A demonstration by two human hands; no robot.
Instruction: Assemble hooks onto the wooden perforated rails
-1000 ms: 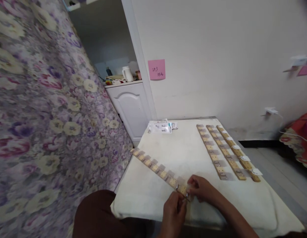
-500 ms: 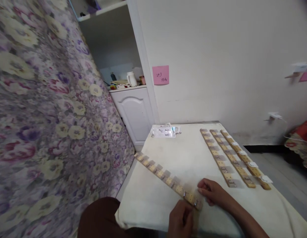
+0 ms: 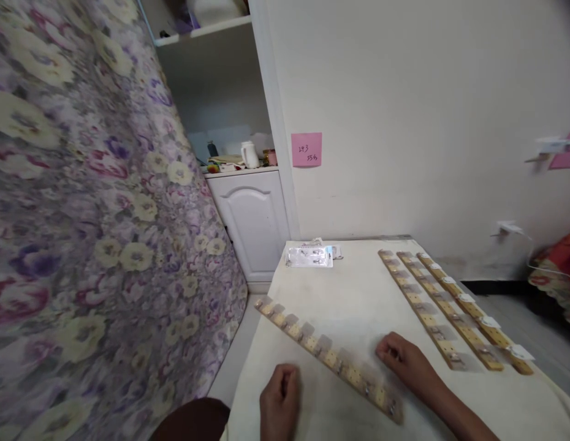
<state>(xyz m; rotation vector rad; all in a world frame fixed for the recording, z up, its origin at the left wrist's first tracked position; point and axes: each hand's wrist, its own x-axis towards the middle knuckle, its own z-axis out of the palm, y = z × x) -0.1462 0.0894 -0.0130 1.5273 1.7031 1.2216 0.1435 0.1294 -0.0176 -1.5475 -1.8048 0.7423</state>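
Observation:
A long wooden strip (image 3: 331,358) lies diagonally across the white-covered table between my hands. Along it sit several small metal fittings with clear, greyish tabs sticking out. My left hand (image 3: 279,398) is curled into a loose fist left of the strip, apart from it, and I see nothing in it. My right hand (image 3: 407,361) rests on the other side, fingers curled in, also apart from the strip and showing nothing held. To its right lie three similar strips: one (image 3: 416,306), a middle one (image 3: 450,312) and an outer one (image 3: 473,312) with white round pieces.
Clear plastic packaging (image 3: 309,256) lies at the table's (image 3: 331,300) back edge by the wall. A floral curtain (image 3: 105,245) hangs at the left, beside a white cabinet (image 3: 252,220) holding a white jug (image 3: 249,155). A pink note (image 3: 306,149) is stuck on the wall.
My left hand has moved left, away from the near end of the strip. My right hand stays beside the strip, fingers curled. The view has shifted slightly.

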